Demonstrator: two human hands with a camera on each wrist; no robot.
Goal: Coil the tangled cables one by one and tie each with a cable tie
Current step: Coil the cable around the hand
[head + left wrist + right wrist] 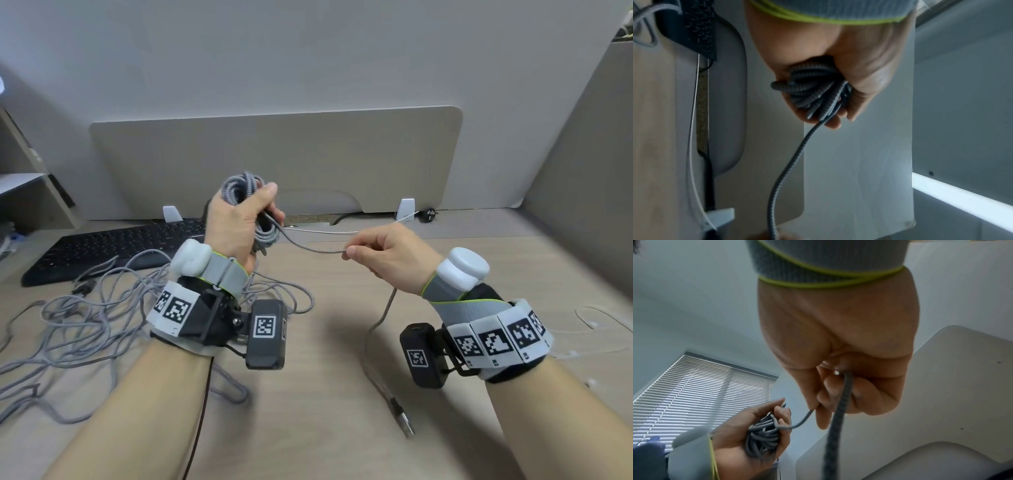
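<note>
I see grey braided cable coil (245, 212) standing upright in left hand (236, 228), fingers clenched round loops. Free strand runs roughly level toward right hand (383, 255) — thumb and forefinger pinching it — then drops to wooden desk (325, 342), metal plug (402, 416) pointing toward me. I count one coil, one tangled grey cable heap (85, 325) left of left wrist, one black keyboard (109, 246) behind.

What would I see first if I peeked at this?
The left hand, raised mid-picture, grips a grey coil. Its loose end runs right to the right hand, which pinches it. A cable tangle sprawls on the desk, lower left.
</note>
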